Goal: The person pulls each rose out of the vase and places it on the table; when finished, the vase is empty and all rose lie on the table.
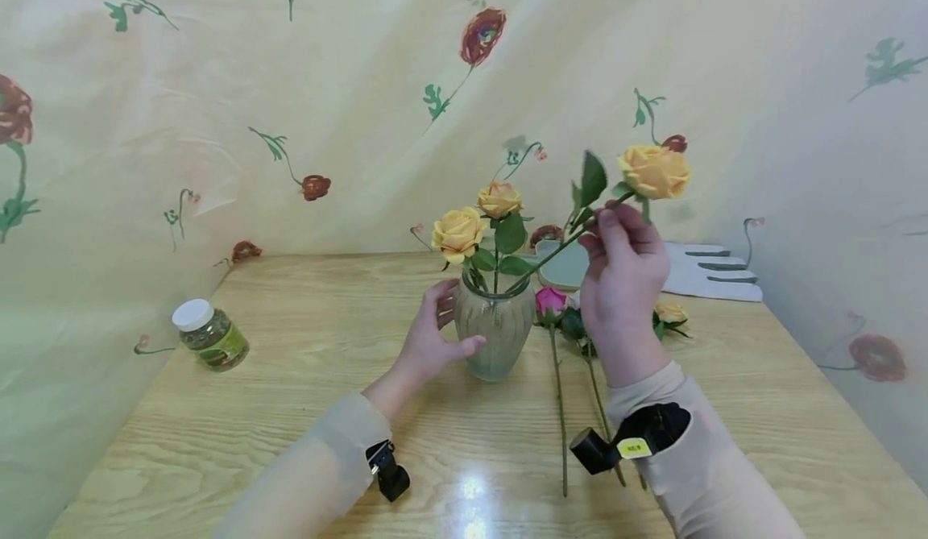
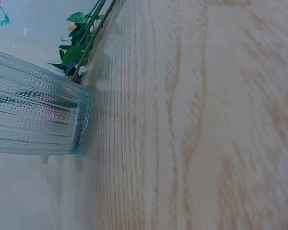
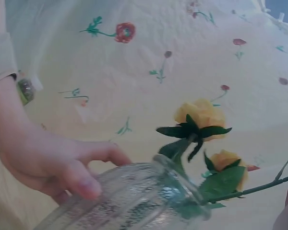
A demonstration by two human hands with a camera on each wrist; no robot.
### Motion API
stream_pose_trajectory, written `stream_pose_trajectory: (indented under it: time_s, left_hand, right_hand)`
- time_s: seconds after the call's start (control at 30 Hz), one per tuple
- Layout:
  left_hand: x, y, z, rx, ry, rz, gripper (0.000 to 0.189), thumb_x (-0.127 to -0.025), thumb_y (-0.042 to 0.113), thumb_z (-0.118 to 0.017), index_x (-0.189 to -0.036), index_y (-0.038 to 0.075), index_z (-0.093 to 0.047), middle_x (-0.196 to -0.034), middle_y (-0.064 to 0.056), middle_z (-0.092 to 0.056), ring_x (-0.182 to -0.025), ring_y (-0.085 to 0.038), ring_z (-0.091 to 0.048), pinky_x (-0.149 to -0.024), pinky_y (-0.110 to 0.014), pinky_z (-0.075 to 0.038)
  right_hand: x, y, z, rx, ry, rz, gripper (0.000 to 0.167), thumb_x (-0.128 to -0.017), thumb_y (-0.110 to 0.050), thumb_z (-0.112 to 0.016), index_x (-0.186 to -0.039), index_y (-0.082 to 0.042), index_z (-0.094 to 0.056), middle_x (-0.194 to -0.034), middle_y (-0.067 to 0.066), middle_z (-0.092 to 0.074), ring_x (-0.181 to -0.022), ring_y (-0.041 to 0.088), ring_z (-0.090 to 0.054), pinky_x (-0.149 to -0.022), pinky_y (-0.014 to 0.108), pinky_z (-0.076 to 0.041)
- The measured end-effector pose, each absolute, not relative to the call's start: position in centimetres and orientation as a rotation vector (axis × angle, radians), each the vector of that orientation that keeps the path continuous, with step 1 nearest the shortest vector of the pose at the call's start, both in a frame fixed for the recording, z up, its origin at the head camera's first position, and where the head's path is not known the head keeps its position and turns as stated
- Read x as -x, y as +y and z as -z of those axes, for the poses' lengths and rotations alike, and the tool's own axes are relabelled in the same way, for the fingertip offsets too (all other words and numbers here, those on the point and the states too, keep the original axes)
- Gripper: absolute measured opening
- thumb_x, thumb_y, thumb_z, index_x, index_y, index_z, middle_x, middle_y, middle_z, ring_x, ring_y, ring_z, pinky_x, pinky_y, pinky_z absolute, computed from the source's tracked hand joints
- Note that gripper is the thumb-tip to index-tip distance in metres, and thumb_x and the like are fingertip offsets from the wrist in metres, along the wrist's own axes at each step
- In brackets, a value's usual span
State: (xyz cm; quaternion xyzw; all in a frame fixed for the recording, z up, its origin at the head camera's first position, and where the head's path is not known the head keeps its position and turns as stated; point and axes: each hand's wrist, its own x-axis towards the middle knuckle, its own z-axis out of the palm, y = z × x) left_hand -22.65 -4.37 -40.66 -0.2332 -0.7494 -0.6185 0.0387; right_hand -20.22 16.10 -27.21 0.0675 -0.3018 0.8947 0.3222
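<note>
A ribbed clear glass vase [image 1: 500,337] stands upright on the table, holding two yellow roses [image 1: 459,234]. My left hand [image 1: 428,333] holds the vase from its left side, thumb across the front and fingers round the back; its thumb and index finger also show against the glass in the right wrist view. Up to the right, my right hand [image 1: 625,281] pinches the stem of another yellow rose [image 1: 656,171] just below its bloom. That stem slants down to the left, its lower end inside the vase's mouth [image 3: 182,187]. The left wrist view catches the vase's base [image 2: 81,122].
Right of the vase lie a pink rose [image 1: 550,300] and other long-stemmed flowers, partly hidden by my right arm. A white-lidded jar [image 1: 210,336] is at the left. Behind my right hand lies a flat white item with finger-like slots [image 1: 714,277], near the flowered backdrop.
</note>
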Motion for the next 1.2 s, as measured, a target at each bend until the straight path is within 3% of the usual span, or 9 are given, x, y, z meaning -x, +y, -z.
stream_pose_trajectory:
  time_s: [0.4,0.63,1.2]
  left_hand:
    - [22.8,-4.4,40.6,0.707,-2.301,1.874,0.085,-0.073,0.010,-0.078,-0.141,0.012,-0.027,-0.136,-0.009,-0.040,-0.121,-0.023,-0.044,-0.102,-0.037,-0.039]
    - [23.1,-4.5,40.4,0.705,-2.314,1.867,0.084,-0.074,0.014,-0.078,-0.141,0.012,-0.027,-0.137,-0.008,-0.039,-0.120,-0.023,-0.044,-0.102,-0.037,-0.039]
    - [22.9,-4.4,40.8,0.715,-2.311,1.881,0.083,-0.074,0.014,-0.078,-0.141,0.012,-0.028,-0.136,-0.007,-0.040,-0.119,-0.022,-0.045,-0.101,-0.035,-0.039]
  right_hand:
    - [20.8,21.6,24.6,0.007,-0.475,-2.433,0.018,-0.083,0.007,-0.064,-0.098,0.004,-0.055,-0.083,0.014,-0.058,-0.063,0.023,-0.055,-0.054,0.029,-0.050]
    - [20.8,25.2,24.4,0.008,-0.282,-2.469,0.019,-0.088,0.007,-0.056,-0.104,0.000,-0.050,-0.080,0.015,-0.058,-0.062,0.025,-0.054,-0.053,0.032,-0.051]
    - [20.6,30.3,26.6,0.077,-0.342,-2.444,0.011,-0.088,0.011,-0.052,-0.095,0.003,-0.048,-0.072,0.016,-0.052,-0.055,0.025,-0.049,-0.046,0.031,-0.046]
